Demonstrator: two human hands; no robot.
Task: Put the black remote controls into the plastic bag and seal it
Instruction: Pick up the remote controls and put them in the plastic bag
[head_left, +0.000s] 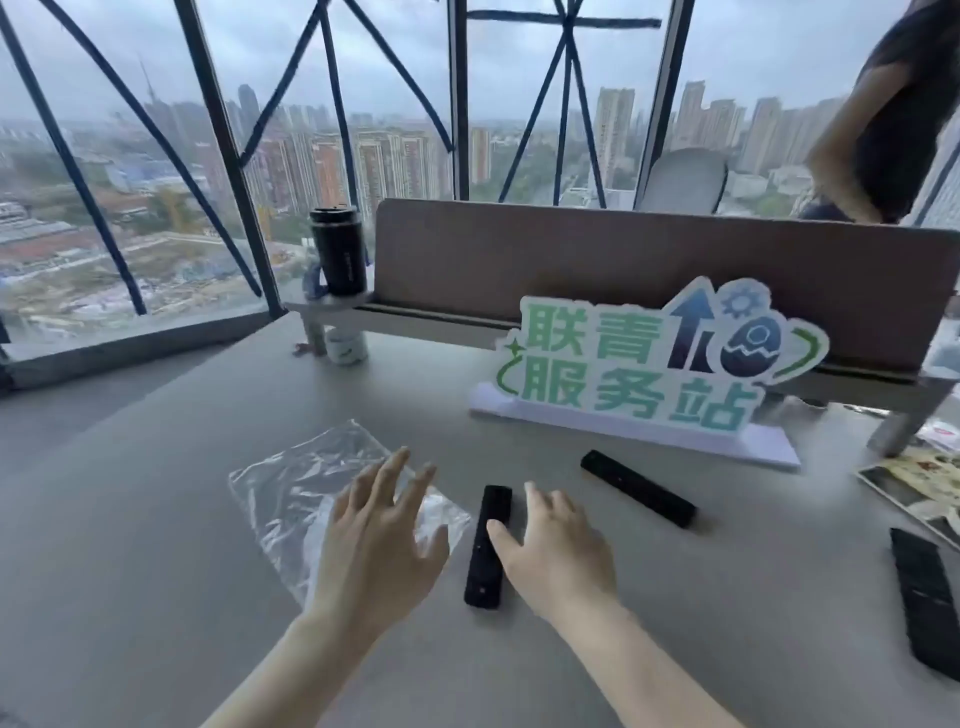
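Note:
A clear plastic bag (301, 483) lies flat on the grey desk (156, 545), left of centre. My left hand (376, 540) hovers over the bag's right part, fingers spread, holding nothing. A black remote control (488, 545) lies lengthwise just right of the bag, between my hands. My right hand (558, 556) is open beside it, thumb close to the remote's right edge. A second black remote (636, 487) lies slanted further right. A third black remote (924, 603) rests near the right edge of the view.
A standing sign with green characters (644, 374) is behind the remotes. A brown partition (623, 260) runs along the desk's back, with a black tumbler (337, 252) and a small white jar (347, 349) at its left end. Printed papers (919, 483) lie at right. A person stands beyond the partition.

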